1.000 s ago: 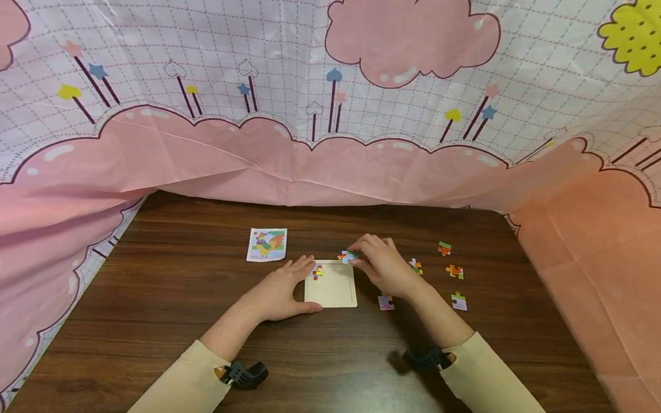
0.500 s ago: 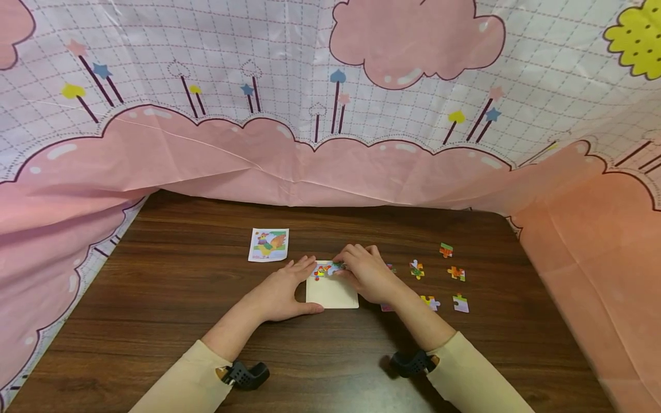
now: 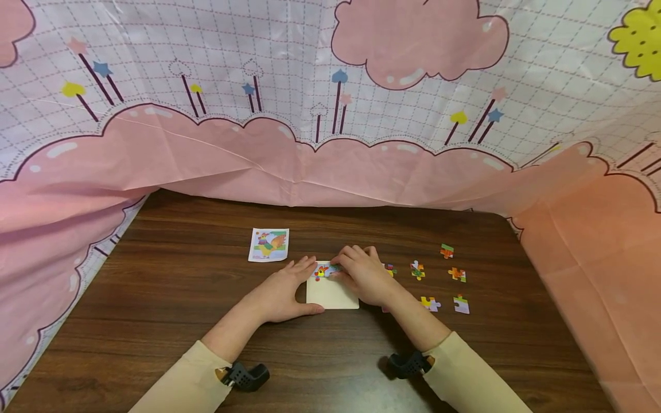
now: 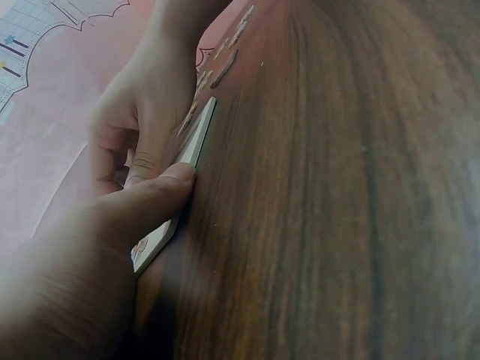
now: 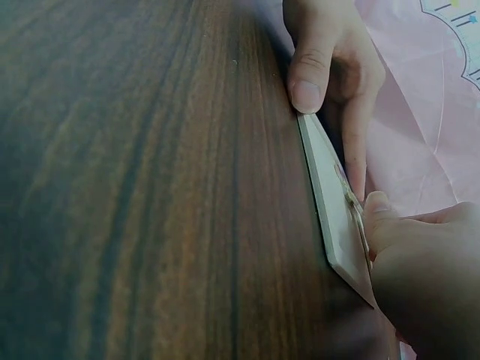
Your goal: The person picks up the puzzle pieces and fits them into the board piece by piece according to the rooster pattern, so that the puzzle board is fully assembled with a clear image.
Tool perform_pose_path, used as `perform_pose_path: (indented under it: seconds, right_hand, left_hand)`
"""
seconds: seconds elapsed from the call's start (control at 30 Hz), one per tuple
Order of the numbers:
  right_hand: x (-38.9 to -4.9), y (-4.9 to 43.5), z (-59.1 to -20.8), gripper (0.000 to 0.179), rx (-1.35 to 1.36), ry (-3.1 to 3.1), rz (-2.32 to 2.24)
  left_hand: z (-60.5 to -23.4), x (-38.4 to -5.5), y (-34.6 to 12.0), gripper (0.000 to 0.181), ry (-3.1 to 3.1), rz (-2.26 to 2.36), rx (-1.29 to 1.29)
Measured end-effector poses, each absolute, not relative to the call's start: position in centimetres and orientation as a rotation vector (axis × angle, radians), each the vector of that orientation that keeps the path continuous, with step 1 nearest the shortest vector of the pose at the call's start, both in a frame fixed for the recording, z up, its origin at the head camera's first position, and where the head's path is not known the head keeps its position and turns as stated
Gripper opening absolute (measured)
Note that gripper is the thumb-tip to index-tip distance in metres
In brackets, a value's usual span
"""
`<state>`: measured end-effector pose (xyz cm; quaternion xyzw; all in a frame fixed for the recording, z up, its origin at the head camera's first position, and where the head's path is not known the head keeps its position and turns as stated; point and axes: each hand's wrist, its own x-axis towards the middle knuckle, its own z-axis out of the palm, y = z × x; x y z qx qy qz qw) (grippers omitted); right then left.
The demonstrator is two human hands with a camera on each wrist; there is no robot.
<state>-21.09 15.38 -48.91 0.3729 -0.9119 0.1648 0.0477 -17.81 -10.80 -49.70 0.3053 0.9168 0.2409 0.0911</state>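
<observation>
A small pale square puzzle tray lies on the table. My left hand spans its left side, fingers straight at the far corner and thumb on the near corner. A jigsaw piece with a red and yellow bird's head lies in the tray's far left corner. Directly right of it, my right hand pinches a bluish jigsaw piece against the far part of the tray. In the right wrist view that hand's thumb is low over the tray; its fingertips are mostly hidden.
Several loose jigsaw pieces lie to the right, including a green and orange one, an orange one and a yellow and lilac one. One piece is partly covered by the right forearm. A printed hen picture lies behind the left hand.
My right hand has brought the bluish piece left and down from the tray's far edge to beside the bird's-head piece. The left hand has stayed at the tray's left side.
</observation>
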Motion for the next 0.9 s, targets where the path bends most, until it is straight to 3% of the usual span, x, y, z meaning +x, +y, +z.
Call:
perform_pose_path:
  seconds: [0.9]
  right_hand:
    - [-21.3,15.4,-49.5,0.027,1.130,-2.707,0.537]
  left_hand:
    - [-48.6,-17.9,-10.6,0.094,2.692,0.476,1.122]
